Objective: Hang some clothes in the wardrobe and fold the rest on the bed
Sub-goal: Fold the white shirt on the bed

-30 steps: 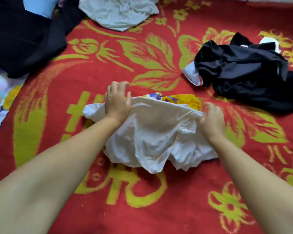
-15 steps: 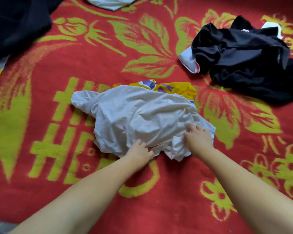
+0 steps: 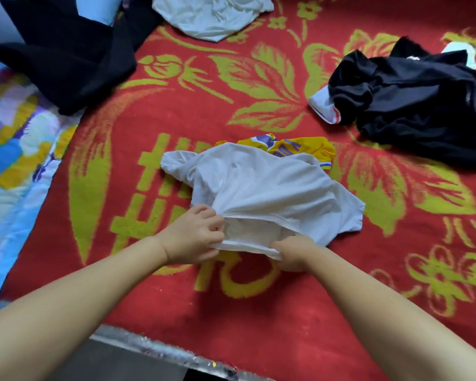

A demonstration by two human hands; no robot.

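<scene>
Left hand (image 3: 194, 233) and right hand (image 3: 291, 253) pinched near hem of white shirt (image 3: 261, 188) atop yellow shirt (image 3: 300, 145). Best: keep hem taut, fold evenly away from bed (image 3: 259, 306) edge.

A crumpled white shirt (image 3: 261, 188) lies mid-bed on the red blanket (image 3: 259, 312), its near hem lifted open. A yellow garment (image 3: 308, 148) peeks out from under its far edge. A black heap (image 3: 412, 105) sits far right, over a white piece (image 3: 323, 110). Another black garment (image 3: 66, 61) lies far left; a second white one (image 3: 212, 15) lies at the far edge.
</scene>
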